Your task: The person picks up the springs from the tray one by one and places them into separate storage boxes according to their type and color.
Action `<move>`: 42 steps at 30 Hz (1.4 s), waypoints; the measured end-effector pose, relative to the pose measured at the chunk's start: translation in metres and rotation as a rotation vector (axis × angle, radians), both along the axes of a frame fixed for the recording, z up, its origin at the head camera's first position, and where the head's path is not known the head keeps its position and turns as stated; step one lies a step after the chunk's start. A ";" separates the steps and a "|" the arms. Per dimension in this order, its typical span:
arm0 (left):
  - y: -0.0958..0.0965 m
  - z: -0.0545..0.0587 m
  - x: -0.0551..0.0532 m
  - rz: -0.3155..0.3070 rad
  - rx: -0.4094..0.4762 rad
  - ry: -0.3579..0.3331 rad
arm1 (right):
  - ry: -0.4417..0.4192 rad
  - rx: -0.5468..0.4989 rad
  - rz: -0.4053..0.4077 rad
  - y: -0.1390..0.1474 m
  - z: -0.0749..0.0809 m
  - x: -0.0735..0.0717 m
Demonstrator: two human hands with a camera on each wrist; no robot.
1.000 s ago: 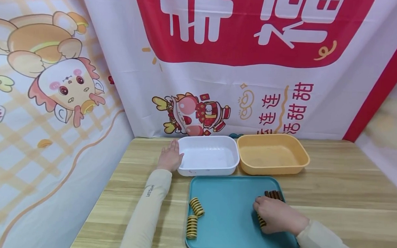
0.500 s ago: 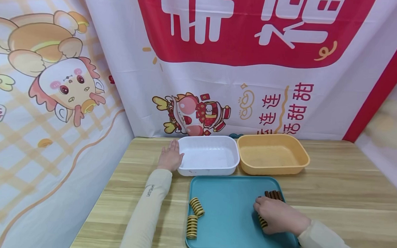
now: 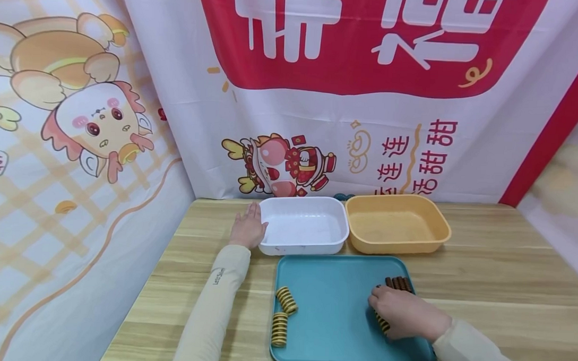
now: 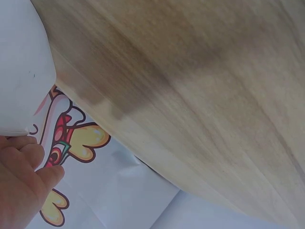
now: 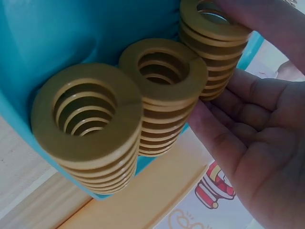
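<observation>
On the teal tray (image 3: 332, 309), my right hand (image 3: 410, 315) reaches down at the right side and pinches a yellow coil spring (image 5: 214, 55) between thumb and fingers. Most of that spring is hidden under the hand in the head view. Close beside it in the right wrist view stand two more springs: a middle coil spring (image 5: 164, 95) and a nearer coil spring (image 5: 86, 114). Dark-looking coils (image 3: 399, 283) show just past my knuckles. My left hand (image 3: 249, 229) rests with fairly straight fingers against the left rim of a white container (image 3: 301, 250).
An orange container (image 3: 398, 248) stands right of the white one, behind the tray. Two yellow springs lie at the tray's left edge, an upper spring (image 3: 286, 300) tilted and a lower spring (image 3: 279, 329) straight. A printed cloth (image 3: 194, 145) hangs behind the wooden table (image 3: 496, 262).
</observation>
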State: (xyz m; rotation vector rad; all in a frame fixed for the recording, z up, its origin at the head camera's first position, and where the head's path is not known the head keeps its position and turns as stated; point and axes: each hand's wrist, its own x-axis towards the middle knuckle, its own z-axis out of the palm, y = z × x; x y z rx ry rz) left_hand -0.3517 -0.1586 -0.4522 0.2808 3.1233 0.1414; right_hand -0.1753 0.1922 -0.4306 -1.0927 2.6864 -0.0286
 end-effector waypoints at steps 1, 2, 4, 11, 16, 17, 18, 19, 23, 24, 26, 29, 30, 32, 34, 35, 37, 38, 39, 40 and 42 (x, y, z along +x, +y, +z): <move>0.000 0.000 0.000 -0.001 0.000 0.001 | 0.012 0.002 0.011 0.000 -0.001 0.000; 0.000 0.000 0.000 0.000 -0.003 -0.002 | 0.028 0.003 0.024 0.001 -0.002 0.000; 0.000 0.000 0.000 -0.002 -0.008 -0.001 | 0.062 0.003 0.053 0.001 -0.003 0.000; 0.000 0.000 0.000 -0.002 -0.011 -0.005 | 0.119 0.039 0.080 -0.001 -0.006 0.001; 0.001 0.000 -0.001 -0.007 -0.011 0.000 | 0.112 0.080 0.060 -0.004 -0.006 0.001; 0.000 0.000 -0.002 -0.009 -0.011 0.003 | 0.110 0.082 0.057 -0.004 -0.006 0.001; 0.000 0.000 -0.002 -0.012 -0.014 0.008 | 0.105 0.080 0.054 -0.004 -0.006 0.001; 0.000 0.000 -0.002 -0.011 -0.015 0.010 | 0.101 0.077 0.052 -0.004 -0.006 0.001; -0.001 0.000 -0.002 -0.006 -0.016 0.009 | 0.078 0.056 0.034 -0.004 -0.006 -0.001; -0.001 0.000 -0.002 -0.003 -0.015 0.003 | 0.068 0.047 0.027 -0.004 -0.006 -0.001; 0.000 0.001 -0.002 0.000 -0.017 -0.006 | 0.055 0.024 0.020 -0.004 -0.006 -0.001; 0.000 0.001 -0.002 0.003 -0.025 -0.013 | 0.039 -0.040 0.013 -0.004 -0.003 -0.001; 0.001 0.002 -0.002 0.002 -0.025 -0.013 | 0.041 -0.062 0.016 -0.004 -0.001 -0.002; 0.000 0.002 -0.002 0.000 -0.028 -0.006 | 0.033 -0.115 0.016 -0.005 0.007 -0.005; 0.000 0.002 -0.002 0.002 -0.026 -0.003 | 0.019 -0.165 0.014 -0.006 0.017 -0.009; 0.000 0.002 -0.001 0.002 -0.024 -0.002 | 0.011 -0.184 0.011 -0.007 0.022 -0.011; -0.001 0.002 -0.001 0.003 -0.019 -0.006 | -0.004 -0.228 0.011 -0.008 0.032 -0.016; -0.001 0.002 0.000 0.002 -0.020 -0.007 | -0.010 -0.251 0.008 -0.009 0.037 -0.018; -0.001 0.002 0.000 0.001 -0.015 -0.011 | -0.011 -0.275 0.008 -0.009 0.041 -0.020; -0.001 0.002 0.000 0.001 -0.011 -0.012 | -0.019 -0.299 0.002 -0.010 0.044 -0.021; 0.000 0.003 0.001 -0.001 -0.008 -0.011 | -0.029 -0.359 -0.011 -0.011 0.048 -0.025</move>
